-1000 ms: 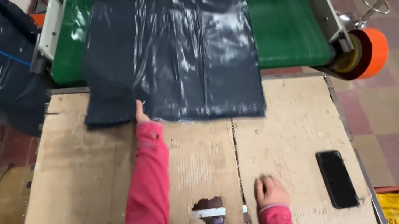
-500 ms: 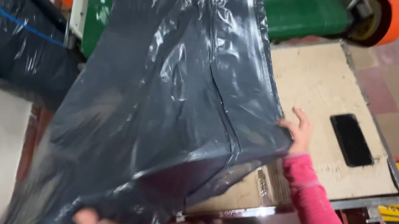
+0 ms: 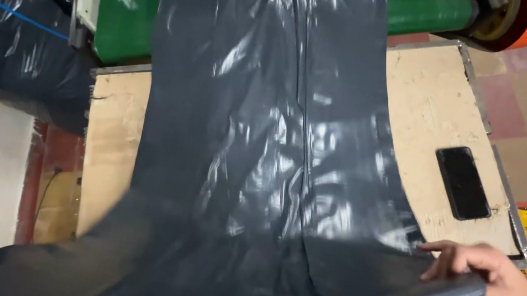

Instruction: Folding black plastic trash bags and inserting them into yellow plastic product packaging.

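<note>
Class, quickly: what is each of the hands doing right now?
Left hand: not in view.
Right hand: closed on the edge of the dark grey plastic sheet.

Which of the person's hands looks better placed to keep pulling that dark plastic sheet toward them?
Probably the right hand: it already grips the near edge of the grey plastic sheet, beside the black phone. The left hand is out of view, so its position cannot be judged.
</note>
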